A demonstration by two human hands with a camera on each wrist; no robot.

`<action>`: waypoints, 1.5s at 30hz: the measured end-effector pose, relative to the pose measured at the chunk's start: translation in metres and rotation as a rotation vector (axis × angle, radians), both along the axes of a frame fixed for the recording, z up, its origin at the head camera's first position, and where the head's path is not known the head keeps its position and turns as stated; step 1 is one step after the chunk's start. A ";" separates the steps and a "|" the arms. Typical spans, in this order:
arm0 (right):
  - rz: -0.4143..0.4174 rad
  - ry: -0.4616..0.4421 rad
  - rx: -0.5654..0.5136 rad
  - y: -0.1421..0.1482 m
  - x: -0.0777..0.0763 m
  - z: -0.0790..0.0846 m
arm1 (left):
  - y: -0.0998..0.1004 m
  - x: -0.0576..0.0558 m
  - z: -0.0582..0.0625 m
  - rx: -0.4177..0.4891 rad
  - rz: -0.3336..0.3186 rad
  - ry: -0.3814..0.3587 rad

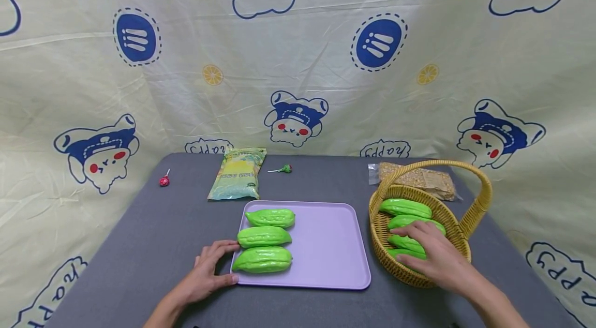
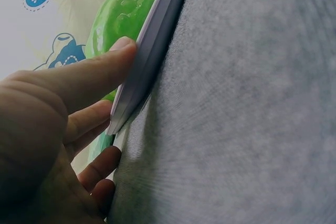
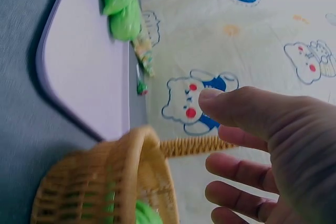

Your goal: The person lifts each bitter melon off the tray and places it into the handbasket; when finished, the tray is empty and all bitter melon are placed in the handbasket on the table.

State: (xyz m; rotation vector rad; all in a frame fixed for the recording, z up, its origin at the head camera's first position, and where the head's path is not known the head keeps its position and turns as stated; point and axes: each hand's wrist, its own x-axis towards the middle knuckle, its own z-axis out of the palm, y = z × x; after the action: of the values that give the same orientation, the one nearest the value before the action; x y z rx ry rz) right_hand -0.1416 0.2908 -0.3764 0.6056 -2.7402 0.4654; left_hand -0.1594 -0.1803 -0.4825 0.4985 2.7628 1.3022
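On the left side of the lilac tray [image 1: 326, 245], three bright green bitter melons [image 1: 264, 236] lie in a column. My left hand [image 1: 205, 271] rests against the tray's left edge, thumb near the front corner. In the left wrist view, that thumb [image 2: 100, 69] touches the rim beside a bitter melon [image 2: 126, 14]. Over the wicker basket [image 1: 379, 250], my right hand [image 1: 435, 250] hovers with fingers spread above several more bitter melons [image 1: 405, 207]. Nothing sits between the fingers of the right hand [image 3: 262, 150] in the right wrist view; the basket [image 3: 79, 182] is beside it.
The basket's tall handle [image 1: 484, 188] arches on the right. Behind it lies a clear bag of grain-like food [image 1: 419, 180]. A green-yellow packet [image 1: 238, 175], a green lollipop [image 1: 285, 168] and a red lollipop [image 1: 164, 180] lie along the back of the grey table [image 1: 186, 224].
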 end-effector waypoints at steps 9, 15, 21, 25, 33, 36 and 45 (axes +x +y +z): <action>0.083 0.080 -0.052 -0.031 -0.001 -0.001 | 0.000 -0.001 0.000 -0.007 0.000 0.014; 0.167 0.108 -0.093 -0.053 -0.003 -0.012 | 0.000 0.000 -0.001 -0.008 0.000 0.021; 0.227 0.090 -0.116 -0.075 -0.004 -0.026 | 0.000 0.000 -0.001 -0.007 0.004 0.021; 0.260 0.092 -0.114 -0.090 -0.004 -0.034 | 0.000 0.000 -0.001 -0.006 -0.003 0.029; 0.360 0.161 -0.131 -0.115 -0.005 -0.048 | -0.001 0.000 -0.001 -0.003 -0.006 0.035; 0.376 0.164 -0.142 -0.125 -0.006 -0.053 | -0.001 0.000 0.000 0.000 -0.008 0.033; 0.423 0.151 -0.174 -0.149 -0.008 -0.065 | -0.001 0.000 0.000 -0.006 -0.003 0.011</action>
State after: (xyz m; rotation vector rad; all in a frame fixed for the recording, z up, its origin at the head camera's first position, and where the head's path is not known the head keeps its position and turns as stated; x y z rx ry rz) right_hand -0.1500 0.1421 -0.4411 1.1281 -2.3945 0.7120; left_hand -0.1598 -0.1809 -0.4829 0.5117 2.7728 1.2947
